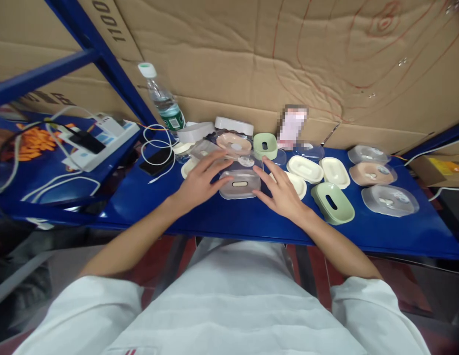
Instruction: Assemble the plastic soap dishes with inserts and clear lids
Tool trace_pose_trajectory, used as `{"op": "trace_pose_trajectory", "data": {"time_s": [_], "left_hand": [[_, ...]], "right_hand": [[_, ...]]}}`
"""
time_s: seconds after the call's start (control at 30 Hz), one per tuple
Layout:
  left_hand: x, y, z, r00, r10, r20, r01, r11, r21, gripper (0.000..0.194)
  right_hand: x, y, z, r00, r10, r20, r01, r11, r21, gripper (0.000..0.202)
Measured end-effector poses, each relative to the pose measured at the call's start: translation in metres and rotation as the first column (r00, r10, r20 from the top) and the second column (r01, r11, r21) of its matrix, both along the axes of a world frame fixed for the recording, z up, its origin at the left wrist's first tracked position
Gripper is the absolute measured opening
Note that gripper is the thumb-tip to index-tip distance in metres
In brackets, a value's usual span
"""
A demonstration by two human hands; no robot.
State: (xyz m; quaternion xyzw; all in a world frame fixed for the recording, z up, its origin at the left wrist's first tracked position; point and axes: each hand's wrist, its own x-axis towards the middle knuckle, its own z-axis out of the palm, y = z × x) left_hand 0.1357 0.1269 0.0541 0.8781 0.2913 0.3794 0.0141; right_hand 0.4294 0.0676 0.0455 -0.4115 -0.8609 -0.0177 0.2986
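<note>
Ok so, water bottle [168, 108] with a green label around 10–11 o'clock, white cable [141, 144] looping over a dark slab [151, 168] nearer 9, power strip [94, 157] and orange bits [37, 143] further out, pixelated thing [291, 128] at 2, big cardboard [222, 54] at 12.

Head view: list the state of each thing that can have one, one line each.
Left hand: open, fingers spread
Right hand: open, fingers spread
Translucent dish: lying flat between the hands
Front green slotted dish: uncovered
Right-hand pink dish: under a clear cover
Water bottle: capped
White cable: loosely looped, its near end unplugged
Power strip: black adapter plugged in
</note>
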Motion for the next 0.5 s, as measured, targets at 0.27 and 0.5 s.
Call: {"op": "trace_pose_trajectory", "data": {"time_s": [0.27,0.5], "left_hand": [[-0.003,-0.02,-0.04,0.991,-0.018,-0.129,0.0,0.99,-0.14,0.038],[-0.008,-0.016,-0.038,0.968,0.0,-0.25,-0.021,0.997,-0.08,0.038]], "right_hand": [[0.008,0.016,-0.02,0.983,0.147,0.109,-0.117,0.964,-0.239,0.069],[0.007,0.016,-0.021,0.974,0.16,0.159,-0.122,0.967,-0.225,0.058]]}}
